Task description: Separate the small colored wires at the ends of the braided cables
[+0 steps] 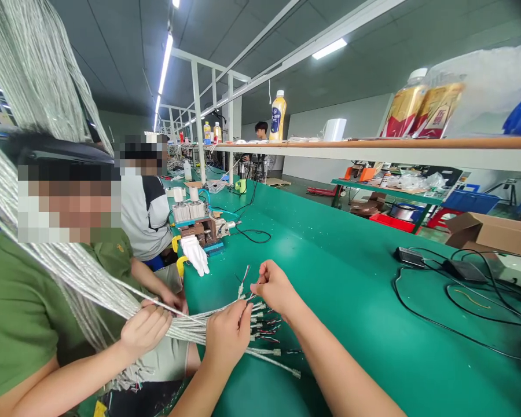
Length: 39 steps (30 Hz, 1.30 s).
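A large bundle of silvery braided cables [186, 329] runs from the upper left down onto the green table, its stripped ends showing thin red, white and black wires. My left hand [229, 329] is closed on a cable near those ends. Just right of it, my right hand [274, 289] pinches the thin wires at a cable's tip between thumb and fingers. One cable end [242, 289] with loose wires stands up behind my left hand. At the left, a co-worker's hand [146, 328] rests around the bundle.
The co-worker in a green shirt [8, 313] sits close at my left. A small machine [197, 223] with a white glove [194, 255] stands on the table [330, 255] ahead. Black cords and adapters [464, 271] lie at the right. A shelf [356, 149] crosses above.
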Motion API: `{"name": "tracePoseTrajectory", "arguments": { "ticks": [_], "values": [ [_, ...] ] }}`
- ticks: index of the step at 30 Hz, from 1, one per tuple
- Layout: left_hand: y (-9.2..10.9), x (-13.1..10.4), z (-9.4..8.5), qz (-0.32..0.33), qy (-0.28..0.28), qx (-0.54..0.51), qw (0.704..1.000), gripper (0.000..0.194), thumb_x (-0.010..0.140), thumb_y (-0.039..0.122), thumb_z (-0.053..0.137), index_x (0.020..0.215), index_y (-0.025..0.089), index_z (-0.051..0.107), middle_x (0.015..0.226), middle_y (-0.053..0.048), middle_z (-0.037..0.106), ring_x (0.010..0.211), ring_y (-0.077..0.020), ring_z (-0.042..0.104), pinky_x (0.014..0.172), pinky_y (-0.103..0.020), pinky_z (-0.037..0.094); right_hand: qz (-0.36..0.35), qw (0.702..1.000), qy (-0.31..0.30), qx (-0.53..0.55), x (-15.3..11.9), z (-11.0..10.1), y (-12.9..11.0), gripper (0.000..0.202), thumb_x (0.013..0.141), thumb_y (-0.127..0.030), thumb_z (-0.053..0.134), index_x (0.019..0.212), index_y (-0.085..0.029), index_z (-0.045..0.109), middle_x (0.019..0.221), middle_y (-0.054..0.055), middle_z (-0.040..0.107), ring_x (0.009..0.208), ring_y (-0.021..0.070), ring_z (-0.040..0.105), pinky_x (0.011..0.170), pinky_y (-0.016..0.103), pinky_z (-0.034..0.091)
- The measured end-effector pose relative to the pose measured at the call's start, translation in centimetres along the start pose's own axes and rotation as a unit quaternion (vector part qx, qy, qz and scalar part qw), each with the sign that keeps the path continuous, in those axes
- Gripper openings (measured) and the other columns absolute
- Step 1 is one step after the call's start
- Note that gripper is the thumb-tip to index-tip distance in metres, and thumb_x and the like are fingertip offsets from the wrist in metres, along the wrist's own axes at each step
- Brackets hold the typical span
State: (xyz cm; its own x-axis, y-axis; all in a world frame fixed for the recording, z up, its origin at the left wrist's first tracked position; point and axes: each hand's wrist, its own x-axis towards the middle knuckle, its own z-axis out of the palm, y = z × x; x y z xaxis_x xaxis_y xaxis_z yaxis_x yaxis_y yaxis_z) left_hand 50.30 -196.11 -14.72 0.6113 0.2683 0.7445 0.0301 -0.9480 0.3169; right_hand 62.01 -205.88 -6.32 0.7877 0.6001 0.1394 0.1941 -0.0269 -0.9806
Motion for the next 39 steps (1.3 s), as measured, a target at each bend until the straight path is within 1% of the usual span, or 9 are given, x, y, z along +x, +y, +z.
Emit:
{"name": "tracePoseTrajectory", "arguments": {
  "ticks": [6, 9, 12, 16, 20, 26, 31, 35, 39],
  "values": [
    [-0.3, -0.1, -0.2, -0.042, 0.020, -0.008, 0.999, 0.024, 0.100, 0.033, 0.042, 0.086, 0.021, 0.058, 0.061, 0.002, 0.060, 0.054, -0.0142, 0.057, 0.055, -0.028, 0.031, -0.119, 0.962, 0.244, 0.015, 2.0, -7.0, -1.5, 0.034, 0.067, -0.040, 0.068, 0.078, -0.022, 0.041, 0.062, -0.007, 0.046, 0.056, 0.0109, 0.039, 0.056, 0.024, 0.034],
    [-0.5, 0.0, -0.3, -0.103, 0.028, -0.011, 0.994, 0.029, 0.102, 0.034, 0.033, 0.090, 0.020, 0.056, 0.060, 0.001, 0.059, 0.054, -0.0166, 0.059, 0.052, -0.027, 0.032, -0.099, 0.976, 0.187, -0.046, 1.9, -5.8, -0.2, 0.026, 0.075, -0.041, 0.063, 0.081, -0.021, 0.049, 0.069, -0.002, 0.054, 0.061, 0.0143, 0.046, 0.060, 0.027, 0.039],
    [-0.6, -0.1, -0.2, -0.137, 0.050, -0.031, 0.989, 0.030, 0.101, 0.035, 0.031, 0.096, 0.019, 0.057, 0.060, 0.001, 0.062, 0.052, -0.0177, 0.061, 0.049, -0.027, 0.034, -0.148, 0.971, 0.074, -0.174, 0.6, -1.6, 2.3, 0.018, 0.089, -0.031, 0.046, 0.087, -0.018, 0.058, 0.085, 0.006, 0.064, 0.078, 0.0195, 0.057, 0.075, 0.034, 0.047],
    [-1.4, -0.9, 0.3, -0.162, 0.116, -0.088, 0.976, 0.033, 0.100, 0.037, 0.032, 0.106, 0.016, 0.057, 0.083, -0.007, 0.072, 0.067, -0.0194, 0.069, 0.056, -0.027, 0.047, -0.262, 0.909, -0.077, -0.316, -1.7, 2.7, 4.7, 0.036, 0.096, -0.024, 0.040, 0.125, -0.016, 0.060, 0.136, 0.013, 0.055, 0.136, 0.0285, 0.040, 0.114, 0.047, 0.030],
    [-1.3, -0.9, -0.6, -0.200, 0.109, -0.175, 0.958, 0.043, 0.100, 0.044, 0.030, 0.119, 0.014, 0.054, 0.075, -0.006, 0.067, 0.067, -0.0189, 0.066, 0.062, -0.030, 0.051, -0.275, 0.861, -0.226, -0.362, -3.6, 3.1, 5.3, 0.051, 0.097, -0.039, 0.047, 0.145, -0.024, 0.045, 0.148, 0.010, 0.045, 0.143, 0.0313, 0.031, 0.120, 0.052, 0.018],
    [-0.2, 5.6, -5.3, -0.262, 0.072, -0.315, 0.910, 0.063, 0.098, 0.057, 0.028, 0.148, 0.019, 0.019, 0.074, 0.002, 0.062, 0.041, -0.0086, 0.040, 0.042, -0.022, 0.035, -0.262, 0.863, -0.286, -0.324, -3.8, 1.8, 5.1, 0.070, 0.085, -0.063, 0.060, 0.145, -0.032, 0.044, 0.149, 0.008, 0.046, 0.141, 0.0327, 0.033, 0.120, 0.055, 0.009],
    [-3.6, 12.5, -7.9, -0.361, -0.066, -0.312, 0.876, 0.067, 0.089, 0.069, 0.024, 0.109, 0.010, 0.050, 0.055, 0.011, 0.030, 0.037, -0.0062, 0.024, 0.038, -0.020, 0.023, -0.270, 0.866, -0.286, -0.310, -3.6, 1.7, 6.0, 0.088, 0.068, -0.060, 0.079, 0.144, -0.030, 0.046, 0.149, 0.009, 0.044, 0.142, 0.0337, 0.032, 0.120, 0.053, 0.005],
    [-6.3, 15.3, -8.7, -0.324, -0.104, -0.272, 0.900, 0.036, 0.086, 0.048, 0.043, 0.101, 0.016, 0.047, 0.060, 0.009, 0.034, 0.044, -0.0062, 0.033, 0.044, -0.018, 0.028, -0.281, 0.871, -0.257, -0.310, -3.6, 2.0, 6.1, 0.076, 0.070, -0.052, 0.079, 0.138, -0.029, 0.053, 0.142, 0.008, 0.053, 0.136, 0.0322, 0.040, 0.119, 0.051, 0.011],
    [-7.5, 15.6, -9.2, -0.271, -0.109, -0.220, 0.931, 0.023, 0.081, 0.023, 0.046, 0.103, 0.016, 0.049, 0.069, 0.005, 0.045, 0.056, -0.0080, 0.045, 0.053, -0.018, 0.038, -0.306, 0.855, -0.249, -0.336, -3.2, 2.3, 6.3, 0.056, 0.072, -0.048, 0.076, 0.121, -0.026, 0.063, 0.121, 0.004, 0.065, 0.111, 0.0259, 0.056, 0.103, 0.041, 0.035]
  ]
}}
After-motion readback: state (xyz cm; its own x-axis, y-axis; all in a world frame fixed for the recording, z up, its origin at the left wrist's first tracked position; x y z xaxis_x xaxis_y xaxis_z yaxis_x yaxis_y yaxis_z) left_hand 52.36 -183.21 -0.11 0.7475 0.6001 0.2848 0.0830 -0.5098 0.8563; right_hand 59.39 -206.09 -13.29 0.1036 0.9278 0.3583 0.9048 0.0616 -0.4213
